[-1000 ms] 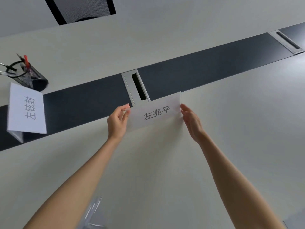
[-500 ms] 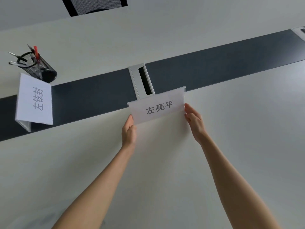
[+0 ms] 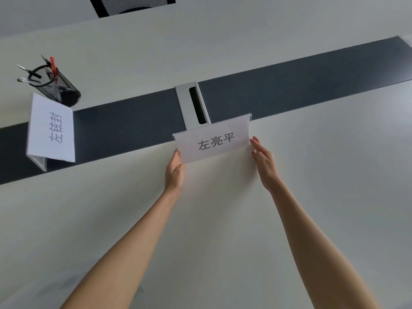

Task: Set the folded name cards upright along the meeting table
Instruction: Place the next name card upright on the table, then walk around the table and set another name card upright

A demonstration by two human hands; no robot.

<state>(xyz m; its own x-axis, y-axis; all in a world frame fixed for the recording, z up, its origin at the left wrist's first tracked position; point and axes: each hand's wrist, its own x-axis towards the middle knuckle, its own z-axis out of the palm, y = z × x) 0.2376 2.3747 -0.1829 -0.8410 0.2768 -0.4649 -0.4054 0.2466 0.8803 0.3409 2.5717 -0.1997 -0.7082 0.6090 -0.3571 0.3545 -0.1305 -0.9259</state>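
A white folded name card [image 3: 214, 141] in a clear holder stands upright at the near edge of the table's dark centre strip [image 3: 312, 85], its printed side facing me. My left hand [image 3: 176, 172] is flat, with straight fingertips touching the card's lower left corner. My right hand [image 3: 264, 163] rests its fingertips against the card's right edge, fingers apart. Neither hand pinches the card. A second name card [image 3: 53, 130] stands on the strip at the far left, turned sideways.
A black mesh pen holder [image 3: 55, 88] with pens stands behind the left card. A silver cable slot [image 3: 195, 105] crosses the strip just behind the middle card. The pale tabletop [image 3: 223, 230] stretches toward me. A black mesh chair back [image 3: 133, 5] shows at the top.
The card went from being pinched by my left hand to standing on the table. My left hand opened flat and slid to the card's lower corner. The view shifted a little.
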